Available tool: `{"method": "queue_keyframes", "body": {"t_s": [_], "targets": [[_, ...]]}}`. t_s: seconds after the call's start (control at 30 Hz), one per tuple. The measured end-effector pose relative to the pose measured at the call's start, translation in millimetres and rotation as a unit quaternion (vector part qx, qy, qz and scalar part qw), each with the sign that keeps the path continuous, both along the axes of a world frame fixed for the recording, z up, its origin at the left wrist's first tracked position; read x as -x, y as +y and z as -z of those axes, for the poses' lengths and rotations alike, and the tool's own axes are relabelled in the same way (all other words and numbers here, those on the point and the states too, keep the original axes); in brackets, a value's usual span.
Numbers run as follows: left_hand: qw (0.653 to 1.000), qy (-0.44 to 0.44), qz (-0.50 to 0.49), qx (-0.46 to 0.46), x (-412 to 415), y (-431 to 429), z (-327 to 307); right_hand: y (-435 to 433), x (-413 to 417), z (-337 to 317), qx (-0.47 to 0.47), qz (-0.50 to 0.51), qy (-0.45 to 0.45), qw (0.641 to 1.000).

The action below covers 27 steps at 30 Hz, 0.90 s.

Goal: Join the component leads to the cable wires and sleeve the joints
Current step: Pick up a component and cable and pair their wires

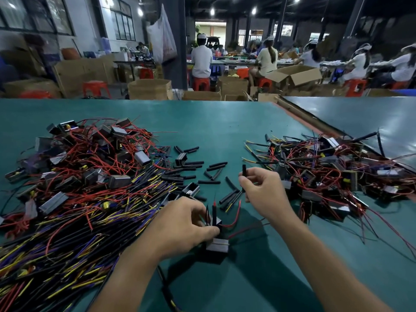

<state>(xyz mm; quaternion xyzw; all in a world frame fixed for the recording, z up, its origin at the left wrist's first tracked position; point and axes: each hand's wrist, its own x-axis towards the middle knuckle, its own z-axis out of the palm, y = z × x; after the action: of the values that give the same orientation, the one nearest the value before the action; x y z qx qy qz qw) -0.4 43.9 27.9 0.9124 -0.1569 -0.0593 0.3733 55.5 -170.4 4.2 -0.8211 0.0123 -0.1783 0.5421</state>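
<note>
The left hand (184,224) is low in the middle of the green table (220,127), fingers and thumb curled round the top of a small block-shaped component (218,246) with a grey metal band. The component sits on the table, its banded face toward the camera. From its top a black-sleeved joint (213,216) stands almost upright, a red tip showing at its upper end. A bare red lead (236,212) arcs up and to the right from the same block.

The right hand (264,190) is raised just beyond and to the right of it, thumb and forefinger pinching a short black sleeve (244,174). The sleeve's long axis runs nearly vertical, one end pointing up above the fingers and the other down toward the table. It is clear of the red lead.

A black cable (165,287) runs between the forearms toward the near edge. Loose sleeves (193,164) lie scattered flat beyond the hands, pointing every way. On the left is a heap of cut cables (74,255) with yellow and purple wire ends, and behind it unjoined components (96,149) tangled in red leads. On the right lies another pile of wired components (326,165). Beyond the table, seated workers (201,59) and cardboard boxes (149,88) fill the hall.
</note>
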Motion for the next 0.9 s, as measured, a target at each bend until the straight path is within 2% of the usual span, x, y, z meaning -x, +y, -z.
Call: {"method": "queue_keyframes", "body": {"t_s": [0.2, 0.33, 0.43, 0.67, 0.8, 0.9], "targets": [[1.000, 0.008, -0.006, 0.007, -1, 0, 1, -2, -4, 10, 0.083, 0.038, 0.011, 0.996], [0.996, 0.043, 0.010, 0.084, -2, 2, -2, -3, -4, 6, 0.041, 0.023, 0.017, 0.999], [0.991, 0.033, -0.006, 0.132, -5, 2, -2, -3, -1, 3, 0.024, 0.011, 0.015, 1.000], [0.989, 0.043, -0.012, 0.143, -7, 1, 1, 2, 3, -1, 0.056, -0.036, 0.022, 0.998], [0.990, 0.041, -0.008, 0.134, -9, -1, 4, 0, 3, 1, 0.161, -0.008, 0.024, 0.987], [0.992, 0.029, -0.012, 0.122, -8, 0, 6, -2, 3, 0, 0.151, 0.007, 0.023, 0.988]]}}
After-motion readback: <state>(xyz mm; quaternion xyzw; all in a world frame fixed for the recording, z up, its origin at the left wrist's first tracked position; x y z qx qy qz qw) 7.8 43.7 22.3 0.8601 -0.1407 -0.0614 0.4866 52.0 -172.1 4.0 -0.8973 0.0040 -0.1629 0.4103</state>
